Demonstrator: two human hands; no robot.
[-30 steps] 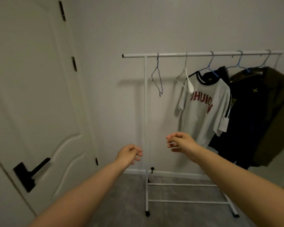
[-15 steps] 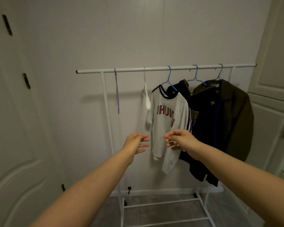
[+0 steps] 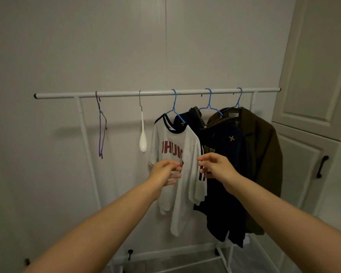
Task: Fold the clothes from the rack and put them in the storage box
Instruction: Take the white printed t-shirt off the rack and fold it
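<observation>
White-painted metal makes up the rack (image 3: 81, 123), whose top rail runs level in front of a pale wall. Near the rail's left end hangs a bare purple hanger (image 3: 101, 131), turned edge-on, and just right of it a bare white hanger (image 3: 142, 134), also edge-on. Next along the rail hangs a white T-shirt (image 3: 183, 198) with red lettering and a dark-trimmed collar, on a blue hanger (image 3: 174, 107). The left hand (image 3: 162, 173) is raised in front of the shirt's chest, fingers loosely bent and apart, gripping nothing; whether the fingertips touch the cloth cannot be told. The right hand (image 3: 218, 166) is raised beside it, in front of the shirt's right sleeve edge, fingers likewise loosely curled and holding nothing that shows. Behind and to the right of the shirt hangs a dark navy top (image 3: 226, 174) with a small yellow cross mark, and at the rail's right end an olive-brown jacket (image 3: 264, 158), each on a blue hanger. A white cabinet (image 3: 311, 75) with a black handle stands at the right edge.
</observation>
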